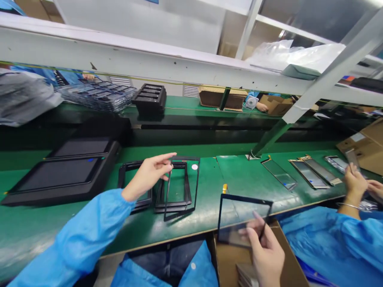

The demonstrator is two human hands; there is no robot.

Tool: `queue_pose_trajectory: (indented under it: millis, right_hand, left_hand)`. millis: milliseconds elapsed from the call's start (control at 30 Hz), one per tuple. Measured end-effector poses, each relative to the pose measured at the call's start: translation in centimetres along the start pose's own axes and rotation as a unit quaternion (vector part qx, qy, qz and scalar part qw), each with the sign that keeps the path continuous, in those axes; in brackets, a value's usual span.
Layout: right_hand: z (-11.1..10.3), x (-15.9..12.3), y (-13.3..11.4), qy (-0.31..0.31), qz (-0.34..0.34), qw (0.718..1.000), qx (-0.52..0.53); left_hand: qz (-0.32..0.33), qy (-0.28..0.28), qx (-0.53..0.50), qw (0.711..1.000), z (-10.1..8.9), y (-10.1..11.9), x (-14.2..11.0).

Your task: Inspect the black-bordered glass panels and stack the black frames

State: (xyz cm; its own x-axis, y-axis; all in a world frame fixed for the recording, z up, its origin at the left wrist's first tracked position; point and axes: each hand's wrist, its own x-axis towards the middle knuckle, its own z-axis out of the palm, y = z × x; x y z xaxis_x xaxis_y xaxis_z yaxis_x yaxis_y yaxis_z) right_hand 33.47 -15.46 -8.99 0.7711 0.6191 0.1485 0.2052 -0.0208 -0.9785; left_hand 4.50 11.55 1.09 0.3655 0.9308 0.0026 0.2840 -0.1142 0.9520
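My left hand point(152, 172) pinches the left side of a thin black rectangular frame point(196, 185), held tilted just above the bench. A round white sticker point(194, 167) shows near its upper right corner. Behind it, more black frames point(188, 187) lie stacked on the green bench, and another black frame point(121, 177) is partly covered by my wrist. In my right hand point(266, 249) is a see-through touch panel point(233, 219) with a black border, gripped by its right edge. An orange flex cable point(225, 188) sticks up from its top left. Some right fingers show through the glass.
Black trays holding dark screens point(60, 175) stand at the left. Several panels point(311, 173) lie at the right, near a co-worker's hand point(356, 181). An open cardboard box point(224, 259) sits below the bench edge. A slanted post point(275, 133) rises behind.
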Motion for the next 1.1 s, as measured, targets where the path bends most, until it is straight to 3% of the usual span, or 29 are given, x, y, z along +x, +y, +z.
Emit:
queue_pose_trajectory:
  millis: [133,300,500,800,1100]
  right_hand:
    - [4.1,-1.5,-1.5,-0.104,0.09,0.982,0.131]
    - [7.3,-3.2,-1.0,-0.141,0.111,0.971,0.155]
    - [7.7,-3.2,-0.4,-0.185,0.108,0.968,0.133]
    - [8.6,-4.4,-1.9,-0.117,0.16,0.961,0.19]
    - [8.3,-4.7,-2.3,-0.144,0.168,0.958,0.18]
  left_hand:
    - [-0.002,-0.018,-0.124,0.992,2.3,1.0,-4.8]
    - [-0.014,-0.024,-0.156,0.987,3.9,-0.5,-8.2]
    - [-0.007,-0.017,-0.167,0.986,3.4,-1.6,-9.2]
    - [0.024,-0.023,-0.184,0.982,3.8,-0.7,-9.4]
    - [-0.069,-0.029,-0.28,0.957,4.7,-1.2,-9.5]
